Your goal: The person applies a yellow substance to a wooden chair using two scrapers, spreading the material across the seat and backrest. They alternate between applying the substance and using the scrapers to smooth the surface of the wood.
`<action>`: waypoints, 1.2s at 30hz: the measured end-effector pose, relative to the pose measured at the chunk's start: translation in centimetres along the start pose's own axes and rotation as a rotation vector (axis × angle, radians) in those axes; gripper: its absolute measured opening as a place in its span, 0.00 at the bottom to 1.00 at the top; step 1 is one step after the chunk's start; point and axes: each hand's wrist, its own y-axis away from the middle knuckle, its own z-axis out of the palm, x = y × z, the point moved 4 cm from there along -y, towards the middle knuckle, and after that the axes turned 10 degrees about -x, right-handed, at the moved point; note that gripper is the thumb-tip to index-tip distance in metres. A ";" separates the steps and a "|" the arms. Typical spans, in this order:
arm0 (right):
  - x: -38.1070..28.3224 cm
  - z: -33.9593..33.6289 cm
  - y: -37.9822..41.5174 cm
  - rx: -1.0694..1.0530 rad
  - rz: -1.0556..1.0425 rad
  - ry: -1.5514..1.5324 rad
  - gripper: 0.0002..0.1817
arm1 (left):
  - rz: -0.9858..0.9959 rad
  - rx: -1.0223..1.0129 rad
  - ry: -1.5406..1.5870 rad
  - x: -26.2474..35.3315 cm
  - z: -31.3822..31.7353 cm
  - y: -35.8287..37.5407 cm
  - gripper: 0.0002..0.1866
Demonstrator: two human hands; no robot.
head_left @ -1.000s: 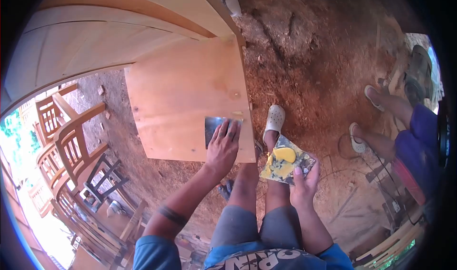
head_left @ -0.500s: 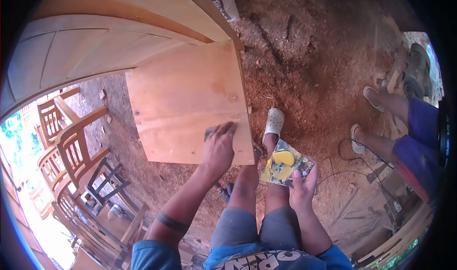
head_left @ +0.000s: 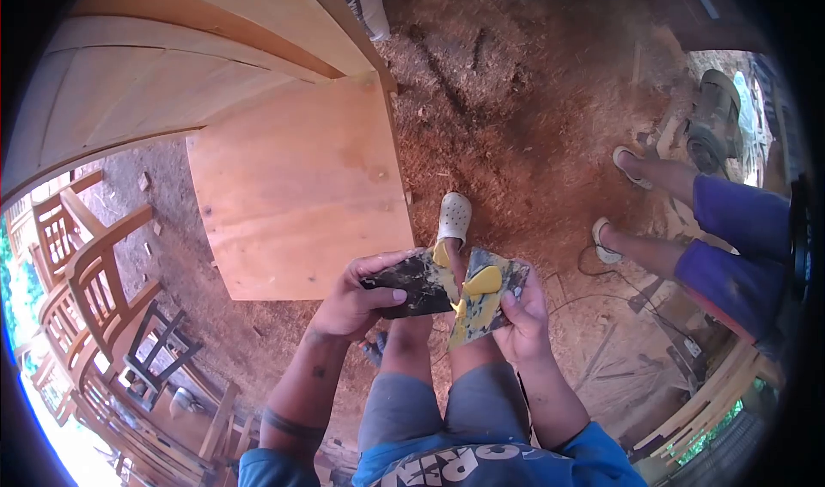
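Now | L fingers [head_left: 378, 262] clamp dk plate [head_left: 408, 287] | R fingers [head_left: 519, 313] pinch mottled plate [head_left: 479, 313] w/ yel. paste [head_left: 483, 280]

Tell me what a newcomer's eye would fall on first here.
Most likely the bright yellow paste on the speckled board in the right hand, slightly below and right of centre. Next to it, the left hand grips a dark, smeared plate. Then the large wooden panel, above and left of the hands.
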 end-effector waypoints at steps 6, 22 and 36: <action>0.3 1.2 -0.3 0.016 -0.036 0.181 0.24 | 0.098 -0.069 0.039 1.1 1.2 2.0 0.28; 5.5 4.1 0.8 0.082 -0.093 0.278 0.22 | 0.614 0.216 -1.551 -3.7 3.9 9.2 0.33; 5.7 4.9 1.3 0.057 -0.152 0.851 0.19 | 0.197 0.225 -1.810 2.9 6.0 12.6 0.29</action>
